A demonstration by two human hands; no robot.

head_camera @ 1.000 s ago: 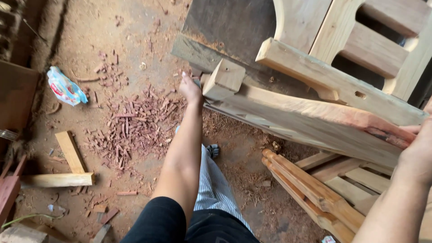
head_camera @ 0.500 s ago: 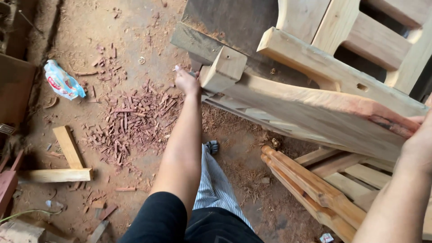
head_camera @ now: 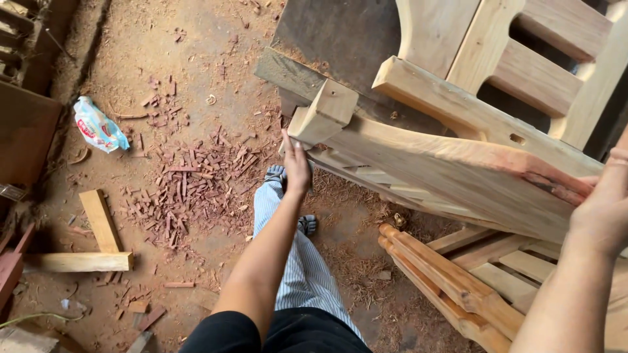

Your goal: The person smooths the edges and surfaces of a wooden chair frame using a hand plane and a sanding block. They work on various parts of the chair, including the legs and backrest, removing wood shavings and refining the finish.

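A long pale wooden beam [head_camera: 451, 167] with a reddish streak runs across the view, a short block [head_camera: 325, 112] fixed at its left end. My left hand [head_camera: 296, 167] reaches out and grips the beam's left end just under that block. My right hand [head_camera: 605, 209] holds the beam's right end at the frame edge, fingers wrapped over its top. My striped trouser leg and sandalled foot [head_camera: 307, 224] stand below the beam.
Red wood chips [head_camera: 190, 186] litter the dirt floor. Short timber offcuts [head_camera: 98, 222] lie at the left, near a crumpled plastic bag [head_camera: 98, 125]. Stacked turned sticks [head_camera: 451, 281] lie at lower right; a slatted wooden frame [head_camera: 523, 59] stands behind the beam.
The beam has tilted and come nearer, its left end lower. My left hand slid from the block's side down under the beam's end. My leg has stepped forward.
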